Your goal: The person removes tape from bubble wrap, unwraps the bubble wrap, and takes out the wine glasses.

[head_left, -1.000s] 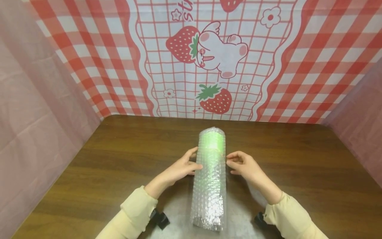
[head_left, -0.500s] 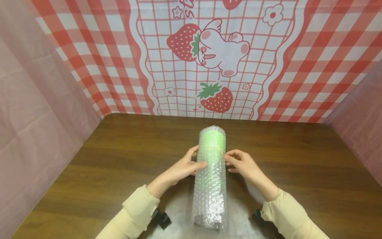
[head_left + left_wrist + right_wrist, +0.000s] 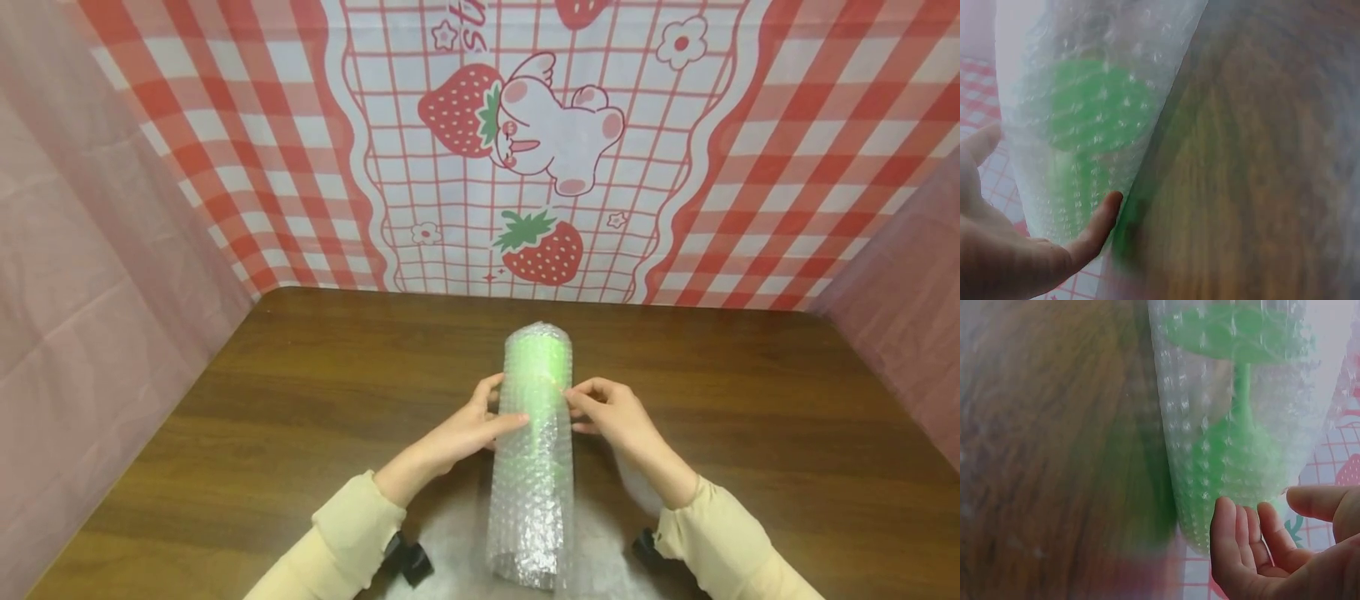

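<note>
Nearest: cream sleeves [image 3: 352, 533], a black wrist device [image 3: 416, 564] by the left cuff. Then the near end of the bubble wrap [image 3: 525, 533] – crinkled, with no clear green showing inside. Likely slack there, so it could unroll or fold if nothing secures it.

Further in: a green stemmed piece [image 3: 1242, 403] inside the roll, disc toward the person, wider body at the far end. It could slide lengthwise if the roll tips; the stem looks the weak spot if squeezed hard. Can't tell if the roll lies flat or is tilted.

Left hand [image 3: 459, 432] grasps the roll, thumb across the front, fingers round the left side. Right hand [image 3: 618, 419] is at the right edge, fingers bent, thumb and index close – can't tell if they pinch film. If they don't, the layer there could spring open when the left lets go.

Beyond: bare wooden table [image 3: 360, 342], then checked cloth [image 3: 262, 150] behind.
</note>
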The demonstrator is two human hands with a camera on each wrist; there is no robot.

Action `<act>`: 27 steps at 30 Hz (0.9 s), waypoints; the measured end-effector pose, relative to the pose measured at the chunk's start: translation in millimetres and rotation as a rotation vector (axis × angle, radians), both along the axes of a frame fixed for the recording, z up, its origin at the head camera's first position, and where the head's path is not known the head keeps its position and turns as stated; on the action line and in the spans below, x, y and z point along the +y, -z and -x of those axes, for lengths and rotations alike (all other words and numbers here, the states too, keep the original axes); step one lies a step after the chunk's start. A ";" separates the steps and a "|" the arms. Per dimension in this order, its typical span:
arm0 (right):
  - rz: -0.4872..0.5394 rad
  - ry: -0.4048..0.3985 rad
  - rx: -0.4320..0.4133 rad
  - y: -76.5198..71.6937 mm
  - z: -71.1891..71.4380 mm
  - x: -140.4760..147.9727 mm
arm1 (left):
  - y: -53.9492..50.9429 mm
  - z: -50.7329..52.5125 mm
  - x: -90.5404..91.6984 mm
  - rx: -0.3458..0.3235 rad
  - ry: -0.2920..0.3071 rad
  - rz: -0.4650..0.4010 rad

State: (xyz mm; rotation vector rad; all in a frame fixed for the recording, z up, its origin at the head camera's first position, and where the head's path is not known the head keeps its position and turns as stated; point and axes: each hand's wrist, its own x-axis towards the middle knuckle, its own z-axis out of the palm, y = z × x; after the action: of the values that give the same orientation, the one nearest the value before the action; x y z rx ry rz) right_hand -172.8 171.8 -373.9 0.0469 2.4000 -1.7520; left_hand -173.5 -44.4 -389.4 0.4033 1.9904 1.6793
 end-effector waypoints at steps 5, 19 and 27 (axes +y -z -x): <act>-0.020 -0.004 0.002 1.6 0.9 -0.2 | 1.6 -2.2 4.6 0.028 -0.017 0.034; -0.074 -0.037 0.004 6.5 4.5 2.4 | 3.2 -6.3 7.1 0.036 -0.056 0.054; -0.029 -0.029 -0.013 4.8 2.7 2.0 | 3.5 -5.7 7.5 0.043 -0.057 0.060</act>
State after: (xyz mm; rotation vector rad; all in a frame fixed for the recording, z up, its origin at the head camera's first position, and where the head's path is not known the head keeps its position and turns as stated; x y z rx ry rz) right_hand -175.5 173.8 -378.7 0.0271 2.4047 -1.6997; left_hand -167.8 -37.0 -392.9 0.3673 2.0959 1.6531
